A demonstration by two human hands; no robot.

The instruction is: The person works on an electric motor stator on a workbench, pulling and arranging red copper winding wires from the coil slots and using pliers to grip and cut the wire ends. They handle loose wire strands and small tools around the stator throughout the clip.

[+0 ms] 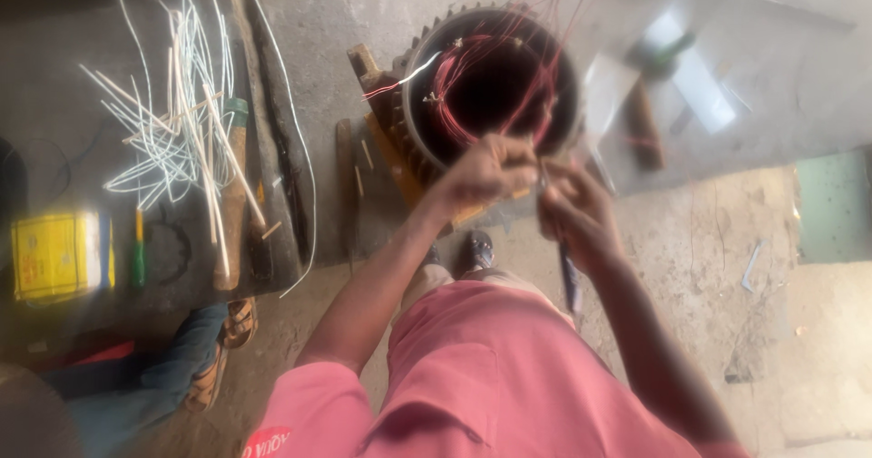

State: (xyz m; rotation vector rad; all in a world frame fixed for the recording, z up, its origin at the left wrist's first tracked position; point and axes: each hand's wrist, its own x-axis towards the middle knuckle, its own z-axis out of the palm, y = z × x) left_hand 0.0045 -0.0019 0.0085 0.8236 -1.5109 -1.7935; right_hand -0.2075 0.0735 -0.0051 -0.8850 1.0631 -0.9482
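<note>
A round finned motor stator (490, 85) stands on the concrete floor, with red copper winding wires (459, 76) inside its bore and thin red leads rising from it. My left hand (486, 172) is closed on one of these wire ends just in front of the stator's near rim. My right hand (574, 208) is beside it, pinching the same wire and holding a dark slim tool (568, 276) that points down. The frame is blurred, so the exact grip is unclear.
A dark board (182, 149) at the left carries several white sleeving tubes (182, 122), a wooden-handled tool (232, 213), a green-handled tool (139, 253) and a yellow box (54, 256). Another person's sandalled feet (227, 340) are at lower left. A hammer (645, 122) lies right of the stator.
</note>
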